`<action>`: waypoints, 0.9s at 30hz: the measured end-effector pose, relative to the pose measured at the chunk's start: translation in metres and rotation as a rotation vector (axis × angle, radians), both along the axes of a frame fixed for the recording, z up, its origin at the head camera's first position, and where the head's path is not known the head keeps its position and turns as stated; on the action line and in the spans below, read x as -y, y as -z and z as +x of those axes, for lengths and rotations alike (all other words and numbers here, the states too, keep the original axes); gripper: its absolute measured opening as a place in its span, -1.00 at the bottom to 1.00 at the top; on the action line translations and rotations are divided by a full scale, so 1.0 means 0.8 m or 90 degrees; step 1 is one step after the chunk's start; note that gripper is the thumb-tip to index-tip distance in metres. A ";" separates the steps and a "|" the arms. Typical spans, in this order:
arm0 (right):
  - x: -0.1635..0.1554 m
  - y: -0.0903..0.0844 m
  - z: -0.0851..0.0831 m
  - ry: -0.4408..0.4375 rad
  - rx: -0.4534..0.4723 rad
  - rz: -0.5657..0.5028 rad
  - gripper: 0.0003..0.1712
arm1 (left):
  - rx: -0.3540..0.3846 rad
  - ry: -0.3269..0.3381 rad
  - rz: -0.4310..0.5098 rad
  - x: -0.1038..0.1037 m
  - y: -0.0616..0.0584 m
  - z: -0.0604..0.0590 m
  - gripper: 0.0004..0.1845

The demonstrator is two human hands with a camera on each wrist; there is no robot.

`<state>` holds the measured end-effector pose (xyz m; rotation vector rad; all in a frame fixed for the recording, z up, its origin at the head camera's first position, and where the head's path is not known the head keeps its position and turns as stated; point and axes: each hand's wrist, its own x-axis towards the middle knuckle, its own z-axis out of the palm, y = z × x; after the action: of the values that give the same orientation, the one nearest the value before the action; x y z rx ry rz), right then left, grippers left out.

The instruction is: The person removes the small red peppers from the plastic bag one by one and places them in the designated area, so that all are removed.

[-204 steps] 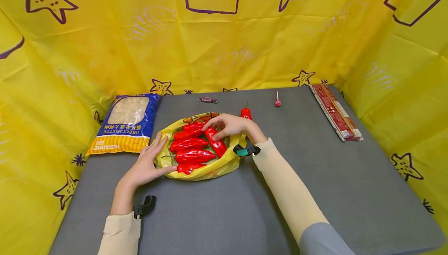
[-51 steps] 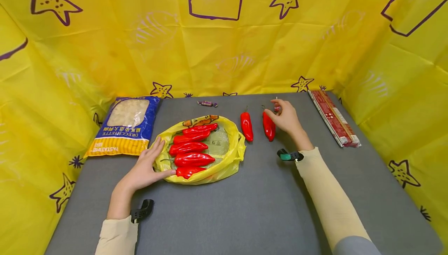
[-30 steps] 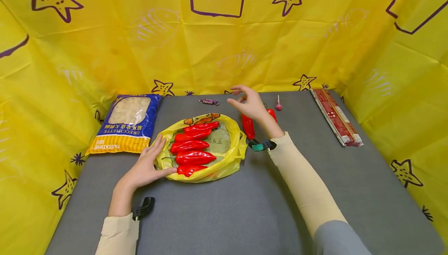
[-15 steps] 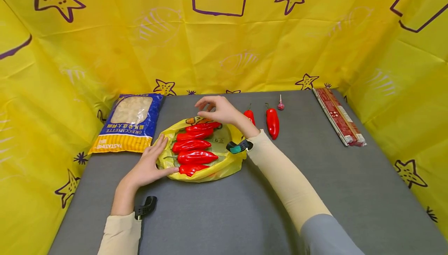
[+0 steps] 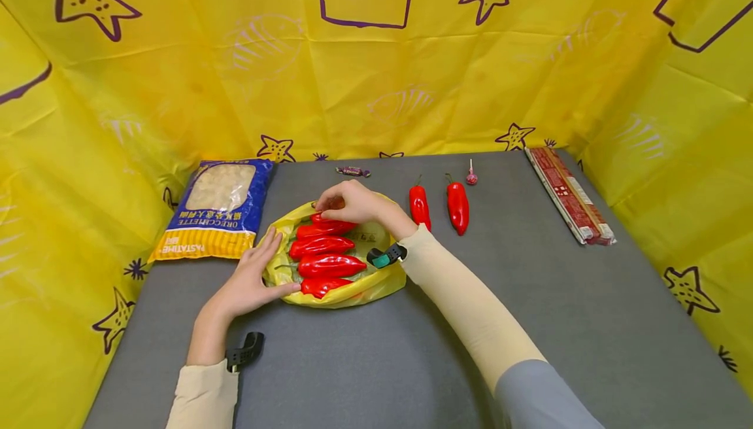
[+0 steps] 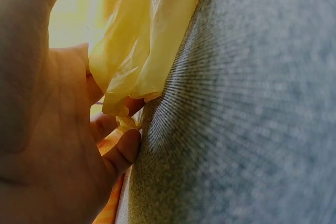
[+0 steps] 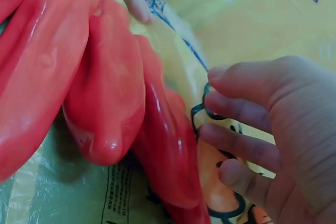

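A yellow plastic bag (image 5: 376, 282) lies on the table with its mouth rolled wide. Several glossy red chili peppers (image 5: 331, 265) lie stacked side by side inside it. My left hand (image 5: 244, 285) rests at the bag's left side, thumb and fingers spread along the rim; in the left wrist view the fingers lie behind the yellow plastic. My right hand (image 5: 359, 203) is over the bag's far side, bent fingers close to the farthest pepper (image 7: 168, 145). A gap shows between fingertips and pepper in the right wrist view. Two more peppers, one (image 5: 419, 206) beside another (image 5: 458, 208), lie right of the bag.
A blue and yellow orecchiette pasta bag (image 5: 202, 242) lies at the left. At the back are a purple wrapped candy (image 5: 353, 171) and a lollipop (image 5: 472, 176). A long red packet (image 5: 569, 197) lies far right on the grey table (image 5: 529, 298). Yellow cloth surrounds the table.
My right hand moved one pepper from the bag to the table, right of the other pepper, released it, and came back left over the bag. My left hand stayed at the rim.
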<state>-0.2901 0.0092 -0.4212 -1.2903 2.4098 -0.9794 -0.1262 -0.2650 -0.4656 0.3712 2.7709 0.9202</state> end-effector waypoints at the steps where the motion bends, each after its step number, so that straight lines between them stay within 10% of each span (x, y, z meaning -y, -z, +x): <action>1: 0.000 0.001 0.000 0.004 0.001 0.004 -0.79 | -0.001 0.000 0.000 0.000 0.000 0.000 0.24; 27: 0.023 0.004 -0.019 -0.044 -0.036 0.197 -0.48 | -0.021 0.005 0.015 -0.002 0.001 0.002 0.22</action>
<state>-0.3056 -0.0096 -0.4244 -1.2918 2.4193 -0.5310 -0.1246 -0.2635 -0.4666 0.4040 2.7888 0.9531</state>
